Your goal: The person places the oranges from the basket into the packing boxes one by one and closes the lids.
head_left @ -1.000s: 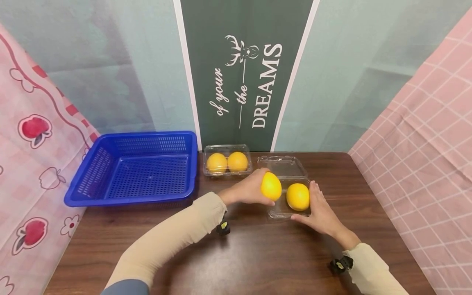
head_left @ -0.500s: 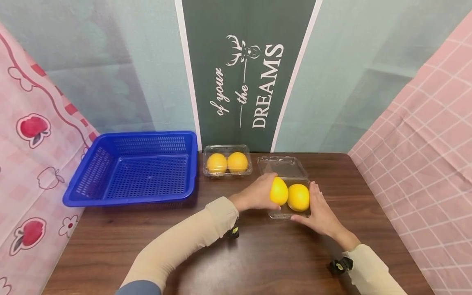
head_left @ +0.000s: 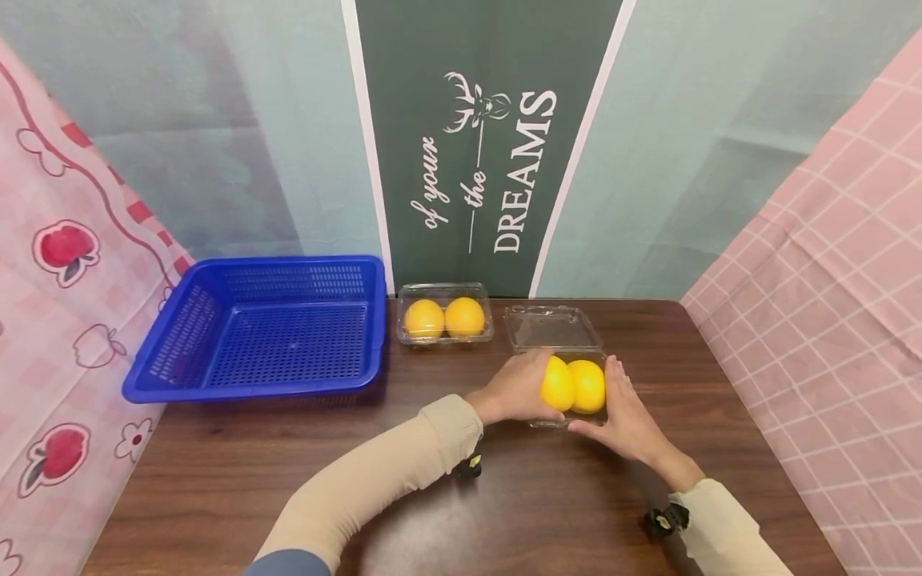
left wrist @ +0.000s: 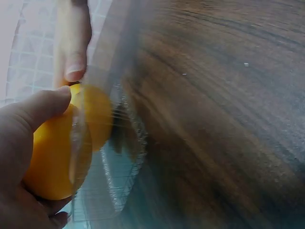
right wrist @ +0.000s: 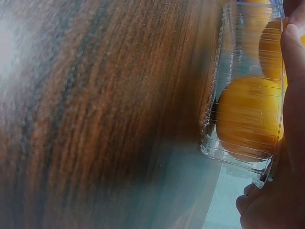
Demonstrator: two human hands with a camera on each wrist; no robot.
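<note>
The left hand (head_left: 520, 388) is gripping an orange (head_left: 557, 383) and holding it in the open clear box (head_left: 569, 418) near the middle of the worktop (head_left: 504, 496), touching a second orange (head_left: 588, 386) that is lying in the same box. The right hand (head_left: 625, 410) is resting its straight fingers against the right side of the box, with the thumb along the near edge. The box lid (head_left: 551, 327) is lying flat behind it, hinged open.

The head view is showing the whole layout. The left wrist view is showing what that one cannot: the thumb (left wrist: 40, 109) curling over the top of the held orange (left wrist: 55, 160), with the ribbed box wall (left wrist: 125, 157) just beside the fruit, and a finger (left wrist: 74, 47) of the other hand beyond. The right wrist view is looking through the clear wall (right wrist: 240, 86) at an orange (right wrist: 248, 117) inside, the hand's fingers (right wrist: 293, 86) lying along the box's edge; both wrist views are blurred.

A closed clear box (head_left: 444, 323) holding two more oranges (head_left: 443, 318) is sitting at the back of the dark wooden worktop, just beside a blue basket (head_left: 262, 330) on the left. Behind them a green banner (head_left: 483, 144) with white lettering is hanging on a pale wall, with pink patterned cloths (head_left: 828, 264) draping both sides.
</note>
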